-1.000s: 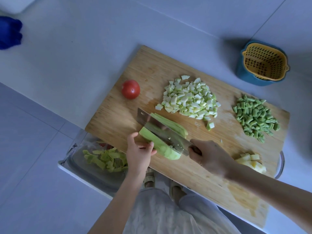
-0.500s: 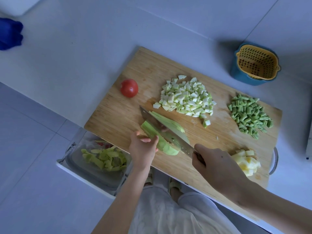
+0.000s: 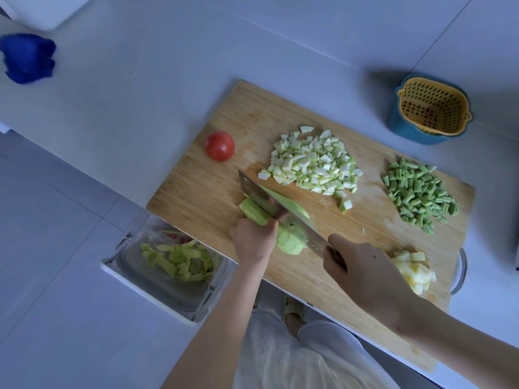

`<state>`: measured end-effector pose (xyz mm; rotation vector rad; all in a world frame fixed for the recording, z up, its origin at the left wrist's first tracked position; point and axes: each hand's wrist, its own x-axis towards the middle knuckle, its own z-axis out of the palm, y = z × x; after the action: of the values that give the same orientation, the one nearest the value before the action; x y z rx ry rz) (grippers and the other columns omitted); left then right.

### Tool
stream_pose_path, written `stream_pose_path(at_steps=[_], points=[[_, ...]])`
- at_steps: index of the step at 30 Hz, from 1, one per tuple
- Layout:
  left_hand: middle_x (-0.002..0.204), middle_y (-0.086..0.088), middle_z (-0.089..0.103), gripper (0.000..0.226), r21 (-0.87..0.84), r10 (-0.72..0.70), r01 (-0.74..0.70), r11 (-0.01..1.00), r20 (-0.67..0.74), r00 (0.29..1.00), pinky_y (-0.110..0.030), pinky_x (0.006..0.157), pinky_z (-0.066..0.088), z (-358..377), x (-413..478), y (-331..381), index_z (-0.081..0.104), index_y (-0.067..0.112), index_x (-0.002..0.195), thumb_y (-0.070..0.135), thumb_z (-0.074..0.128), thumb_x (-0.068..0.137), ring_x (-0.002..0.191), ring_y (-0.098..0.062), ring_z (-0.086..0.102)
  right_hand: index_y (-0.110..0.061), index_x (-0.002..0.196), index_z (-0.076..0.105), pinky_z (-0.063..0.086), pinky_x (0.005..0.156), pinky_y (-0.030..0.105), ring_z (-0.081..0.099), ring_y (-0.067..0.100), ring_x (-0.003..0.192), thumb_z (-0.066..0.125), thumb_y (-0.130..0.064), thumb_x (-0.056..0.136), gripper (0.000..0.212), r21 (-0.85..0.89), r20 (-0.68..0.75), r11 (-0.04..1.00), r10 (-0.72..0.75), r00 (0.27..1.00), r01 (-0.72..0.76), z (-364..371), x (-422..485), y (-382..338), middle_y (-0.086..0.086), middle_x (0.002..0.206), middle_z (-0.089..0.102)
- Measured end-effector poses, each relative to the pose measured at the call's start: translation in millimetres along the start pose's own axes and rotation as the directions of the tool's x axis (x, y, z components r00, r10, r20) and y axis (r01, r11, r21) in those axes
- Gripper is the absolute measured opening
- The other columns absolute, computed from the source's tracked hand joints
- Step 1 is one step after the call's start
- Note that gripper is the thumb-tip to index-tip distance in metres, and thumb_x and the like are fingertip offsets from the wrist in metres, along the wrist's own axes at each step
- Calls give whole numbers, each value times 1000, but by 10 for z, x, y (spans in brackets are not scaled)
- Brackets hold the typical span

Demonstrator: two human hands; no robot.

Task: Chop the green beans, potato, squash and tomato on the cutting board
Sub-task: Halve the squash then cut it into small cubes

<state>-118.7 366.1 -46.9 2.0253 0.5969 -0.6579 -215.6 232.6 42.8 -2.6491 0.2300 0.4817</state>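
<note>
The left hand (image 3: pixel 254 241) curls its fingers over the near strip of the peeled squash (image 3: pixel 252 213), pressing it flat on the cutting board (image 3: pixel 196 192), probably so the rounded piece cannot roll under the blade. The fingertips (image 3: pixel 273 220) lie right against the knife (image 3: pixel 252 189), with very little margin. The right hand (image 3: pixel 362 270) wraps its fingers round the handle and runs the blade lengthwise through the squash, leaving a slab on the far side.

The finished piles sit clear of the cut: diced squash (image 3: pixel 311 164) just beyond the blade, green beans (image 3: pixel 418 195) far right, and potato (image 3: pixel 415 269) at the near right edge, close to the right wrist. The whole tomato (image 3: pixel 219 146) waits at the far left.

Bare board lies left of the squash, towards the near-left corner, giving room to turn the strips. The near edge is close, with a tray (image 3: pixel 157 287) of peelings below it
</note>
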Motion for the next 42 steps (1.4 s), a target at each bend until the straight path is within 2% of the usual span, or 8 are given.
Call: stream_pose_path(at_steps=[3,5,7,8,13,17,27,42], points=[[78,-14,66,37,-77,-5,7,997,21,1000,-48,70,57,-28,0,22,65,-2,82,34,71,81,75,-30,65,-26,63,24,28,46,29,31,14,40,41,-26,95,37,14,-1,1000,-8,1000,8,-11,1,33,-4,45,36],[70,0,55,25,-77,9,-8,997,6,1000,-49,73,56,-64,-17,-9,58,5,72,26,69,82,76,-32,66,-27,63,24,29,46,28,31,13,40,41,-27,95,36,20,4,1000,-16,1000,16,-6,5,45,-5,45,36],[75,7,47,24,-81,9,-10,997,-5,1000,-46,76,56,-97,-44,-48,59,2,90,23,68,83,82,-32,67,-26,63,25,30,46,28,31,12,40,41,-27,95,36,17,11,1000,-23,1000,23,8,14,47,-5,46,36],[74,7,45,28,-105,-2,2,994,-7,1000,-45,76,56,-107,-55,-57,57,1,95,23,68,82,80,-30,66,-26,63,25,29,46,27,31,12,40,40,-28,96,36,12,16,1000,-25,1000,25,15,16,48,-5,46,36],[66,-13,47,30,-202,-95,97,975,15,995,-35,66,52,-99,-45,-76,46,8,66,19,69,82,68,-25,60,-25,63,26,25,45,25,29,11,39,41,-27,95,36,19,24,999,-36,999,36,5,25,73,-6,45,35],[82,-9,64,25,-299,-182,183,937,31,983,-12,40,40,-166,-76,-238,60,-4,97,18,65,86,62,-11,65,-24,63,29,27,45,25,31,11,40,41,-27,96,35,26,52,999,-47,998,46,-9,38,76,-5,46,36],[94,-12,65,32,-428,-125,151,891,90,988,-10,50,48,-231,-59,-305,59,-11,109,9,67,86,65,-8,66,-17,72,37,31,48,29,37,16,47,34,-29,96,27,-58,120,997,-36,992,43,-101,-34,-94,0,55,47],[84,-17,68,11,-426,-48,68,902,58,997,-12,52,50,-259,-63,-341,64,-7,80,3,68,83,67,-16,68,-18,80,37,28,48,29,38,16,52,29,-25,97,20,-214,170,976,6,985,31,22,73,-188,-5,58,39]])
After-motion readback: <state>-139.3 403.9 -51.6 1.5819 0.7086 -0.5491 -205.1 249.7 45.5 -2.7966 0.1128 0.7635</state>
